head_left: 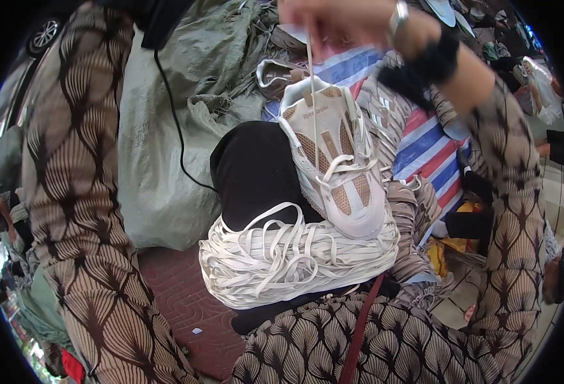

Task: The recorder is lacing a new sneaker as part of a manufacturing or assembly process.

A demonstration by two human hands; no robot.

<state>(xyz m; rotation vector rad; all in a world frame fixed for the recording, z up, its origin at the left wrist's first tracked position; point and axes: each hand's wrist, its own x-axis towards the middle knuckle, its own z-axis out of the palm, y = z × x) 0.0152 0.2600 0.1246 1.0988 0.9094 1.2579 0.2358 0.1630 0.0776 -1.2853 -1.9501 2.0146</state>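
Note:
My right hand (346, 25) is raised at the top of the view, smeared by motion. Its fingers pinch a white shoelace (313, 96), which runs taut up from the shoe. The white and tan sneaker (355, 173) lies with its toe toward me and its tongue showing, its laces partly threaded and loose near the toe. Under the toe sits a thick bundle of white shoelaces (294, 262) on my lap. My left arm (83, 160) stretches up along the left side; its hand is out of view.
A large grey-green woven sack (166, 153) fills the left-centre. A black cable (177, 121) hangs across it. More shoes (400, 109) lie to the right on a blue, white and red striped sheet (423, 147). Black cloth (256, 169) lies beside the sneaker. A car wheel (43, 35) shows upper left.

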